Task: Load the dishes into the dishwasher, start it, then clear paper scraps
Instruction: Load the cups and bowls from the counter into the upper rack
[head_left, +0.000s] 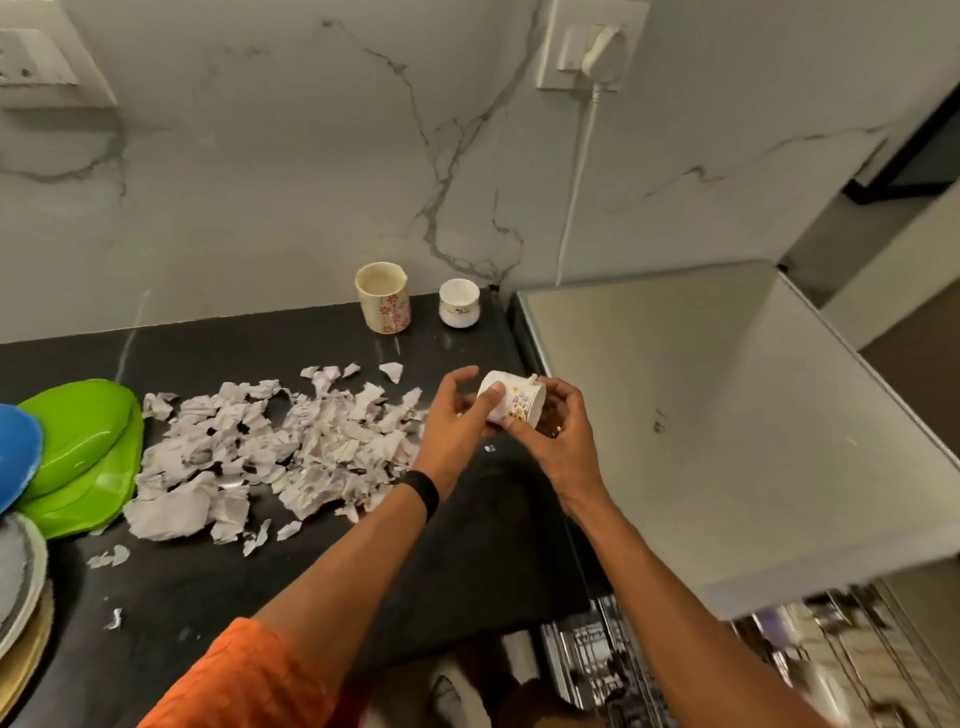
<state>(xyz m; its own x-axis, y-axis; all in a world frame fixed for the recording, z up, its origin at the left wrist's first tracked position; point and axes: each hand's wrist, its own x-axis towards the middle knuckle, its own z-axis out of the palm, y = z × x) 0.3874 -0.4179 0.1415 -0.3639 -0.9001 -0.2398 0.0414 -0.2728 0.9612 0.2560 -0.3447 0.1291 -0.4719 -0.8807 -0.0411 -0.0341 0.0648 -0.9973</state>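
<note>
Both hands hold a small white floral cup on its side above the black counter's right end. My left hand grips it from the left with the thumb across its side. My right hand curls round it from the right. Torn paper scraps lie heaped across the counter to the left of my hands. A cream mug with red flowers and a small white cup stand by the wall. The dishwasher's grey top is at the right, with its open rack below.
Green plates, a blue plate and more stacked plates sit at the counter's left edge. A white cord runs down the marble wall from a socket. A black cloth hangs at the counter's front.
</note>
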